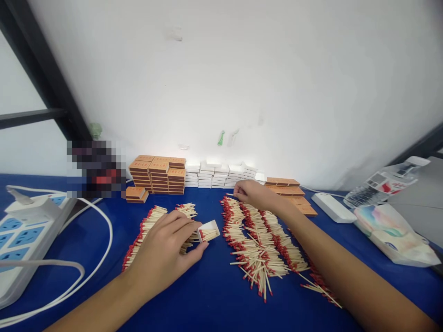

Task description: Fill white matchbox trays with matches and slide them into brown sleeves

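Left hand (169, 240) pinches match tray (209, 230); right hand (254, 193) narrow at match rows (258, 235), hold unclear. Blue tabletop (211, 281) shows between; stacked matchboxes (159, 170) block back.

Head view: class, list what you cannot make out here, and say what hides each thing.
All in the head view:
Left matches: partly covered by the left hand.
Right hand: its own back hides its grip; what it pinches is unclear.
White tray: its contents overlap, too small to count.
Orange matchboxes: print too small to read.
Power strip: cut off by the left edge.
Pixelated patch: masks whatever it covers.
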Demonstrator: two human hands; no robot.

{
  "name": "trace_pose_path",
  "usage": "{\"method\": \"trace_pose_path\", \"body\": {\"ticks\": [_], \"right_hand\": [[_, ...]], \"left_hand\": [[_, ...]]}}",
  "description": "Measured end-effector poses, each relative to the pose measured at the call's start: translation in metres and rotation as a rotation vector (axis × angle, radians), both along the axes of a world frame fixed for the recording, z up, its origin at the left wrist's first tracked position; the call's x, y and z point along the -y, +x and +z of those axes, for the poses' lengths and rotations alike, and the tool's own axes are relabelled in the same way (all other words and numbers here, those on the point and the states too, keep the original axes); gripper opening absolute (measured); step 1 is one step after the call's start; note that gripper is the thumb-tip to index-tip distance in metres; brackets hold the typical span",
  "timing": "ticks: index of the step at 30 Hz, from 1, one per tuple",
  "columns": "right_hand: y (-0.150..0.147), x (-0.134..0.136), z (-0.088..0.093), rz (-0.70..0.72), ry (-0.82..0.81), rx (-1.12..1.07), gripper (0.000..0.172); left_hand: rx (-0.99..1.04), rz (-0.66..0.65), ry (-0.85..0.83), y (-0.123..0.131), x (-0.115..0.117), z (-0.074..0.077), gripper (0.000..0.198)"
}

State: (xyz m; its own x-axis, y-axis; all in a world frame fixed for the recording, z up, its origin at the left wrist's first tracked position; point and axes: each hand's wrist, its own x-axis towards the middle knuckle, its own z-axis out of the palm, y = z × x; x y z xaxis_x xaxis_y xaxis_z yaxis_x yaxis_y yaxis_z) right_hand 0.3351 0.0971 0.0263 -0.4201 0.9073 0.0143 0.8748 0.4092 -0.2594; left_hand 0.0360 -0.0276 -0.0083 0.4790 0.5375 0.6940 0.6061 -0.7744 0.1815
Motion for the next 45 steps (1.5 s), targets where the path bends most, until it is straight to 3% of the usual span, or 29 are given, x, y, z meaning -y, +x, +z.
{"method": "trace_pose_path", "body": {"ticks": [7, 10, 15, 21, 25, 28, 31, 35, 45], "right_hand": [[-0.029, 0.06, 0.047, 0.125, 0.004, -0.074, 0.018], [-0.048, 0.09, 0.047, 0.279, 0.072, -0.054, 0.014], [-0.071, 0.109, 0.029, 0.341, 0.245, 0.179, 0.014], [-0.059, 0.092, 0.036, 0.314, 0.121, -0.008, 0.014], [-0.02, 0.054, 0.04, 0.076, 0.152, -0.074, 0.021], [0.014, 0.022, 0.023, -0.048, 0.077, -0.096, 0.019], [0.04, 0.001, 0.0, -0.044, -0.013, -0.095, 0.022], [0.053, -0.005, -0.013, -0.021, -0.078, -0.128, 0.024], [0.047, 0.0, -0.007, 0.004, -0.137, -0.142, 0.021]], "left_hand": [[0.017, 0.048, -0.001, -0.001, -0.002, 0.003, 0.02], [0.027, 0.056, -0.001, -0.001, -0.003, 0.003, 0.019], [0.042, 0.035, -0.003, -0.001, 0.0, 0.004, 0.022], [0.043, 0.024, -0.007, 0.0, 0.001, 0.005, 0.022], [0.051, 0.03, -0.004, 0.0, 0.0, 0.004, 0.023], [0.043, 0.023, 0.0, -0.001, 0.0, 0.004, 0.024], [0.032, 0.024, 0.01, -0.001, 0.001, 0.004, 0.024], [0.016, 0.026, 0.011, -0.001, 0.0, 0.004, 0.022], [0.003, 0.006, 0.027, -0.001, -0.001, 0.005, 0.021]]}}
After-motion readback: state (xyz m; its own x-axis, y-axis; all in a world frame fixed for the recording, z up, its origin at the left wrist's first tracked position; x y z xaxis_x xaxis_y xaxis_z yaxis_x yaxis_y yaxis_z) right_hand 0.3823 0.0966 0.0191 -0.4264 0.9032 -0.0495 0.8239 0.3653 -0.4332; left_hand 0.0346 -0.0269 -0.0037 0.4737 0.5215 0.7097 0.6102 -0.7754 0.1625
